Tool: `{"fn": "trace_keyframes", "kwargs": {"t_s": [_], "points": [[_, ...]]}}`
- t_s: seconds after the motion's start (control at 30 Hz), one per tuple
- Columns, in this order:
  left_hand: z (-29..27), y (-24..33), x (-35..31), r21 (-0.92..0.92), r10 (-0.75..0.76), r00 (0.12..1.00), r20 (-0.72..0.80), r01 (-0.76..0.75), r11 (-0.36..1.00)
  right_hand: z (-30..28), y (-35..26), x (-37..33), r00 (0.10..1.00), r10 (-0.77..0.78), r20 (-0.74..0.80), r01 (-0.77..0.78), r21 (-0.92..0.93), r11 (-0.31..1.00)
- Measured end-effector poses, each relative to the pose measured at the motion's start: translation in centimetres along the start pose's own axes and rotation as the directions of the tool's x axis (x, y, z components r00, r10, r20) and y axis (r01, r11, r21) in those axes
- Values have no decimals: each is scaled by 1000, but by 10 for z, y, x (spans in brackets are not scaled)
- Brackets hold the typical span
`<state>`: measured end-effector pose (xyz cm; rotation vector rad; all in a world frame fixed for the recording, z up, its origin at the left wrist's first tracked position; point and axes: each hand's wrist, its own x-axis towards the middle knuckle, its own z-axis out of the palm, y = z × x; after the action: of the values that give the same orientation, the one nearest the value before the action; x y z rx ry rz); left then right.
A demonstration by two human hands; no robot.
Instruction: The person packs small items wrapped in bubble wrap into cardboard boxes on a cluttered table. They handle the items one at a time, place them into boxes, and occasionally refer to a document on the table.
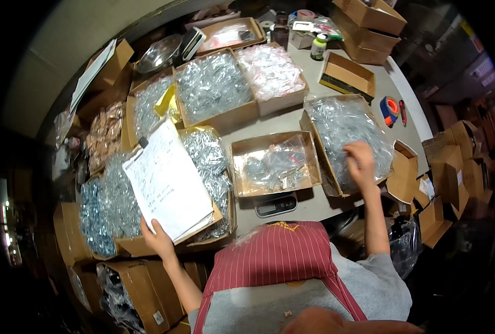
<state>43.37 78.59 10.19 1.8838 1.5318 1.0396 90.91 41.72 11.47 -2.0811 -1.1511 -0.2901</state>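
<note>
papers (168, 181) over part of left hand (159, 240)

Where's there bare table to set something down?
Bare table shows right of the scale, near the apron, and between the middle box and pink-packet box. It's crowded leftward: filled boxes stand around the clipboard.

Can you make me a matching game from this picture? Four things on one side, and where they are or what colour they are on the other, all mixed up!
Things:
1. Left hand
2. Right hand
3. Digital scale
4. Tape roll

Places and colours:
A. Blue and orange
B. Holding clipped papers
C. At the near side of the middle carton
D. At the right-hand carton of clear plastic packets

Right pairs: 1-B, 2-D, 3-C, 4-A
</note>
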Motion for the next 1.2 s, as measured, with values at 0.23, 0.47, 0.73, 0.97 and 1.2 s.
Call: {"fn": "trace_keyframes", "kwargs": {"t_s": [0.23, 0.47, 0.73, 0.97, 1.2], "points": [[-21, 7, 30, 50, 50, 977, 209, -62, 997, 42, -21, -10, 993, 80, 85, -61, -205, 977], [-14, 4, 73, -212, -51, 907, 418, 152, 965, 52, -51, -34, 985, 124, 118, -51, -489, 871], [8, 3, 107, -114, 35, 902, 430, 16, 993, 59, -53, -31, 968, 202, 148, -90, -549, 831], [18, 6, 100, -285, -16, 902, 432, 154, 946, 62, -44, -35, 974, 188, 129, -67, -628, 776], [14, -5, 101, -390, 78, 877, 475, 130, 912, 72, -30, -22, 974, 207, 95, -123, -544, 830]]}}
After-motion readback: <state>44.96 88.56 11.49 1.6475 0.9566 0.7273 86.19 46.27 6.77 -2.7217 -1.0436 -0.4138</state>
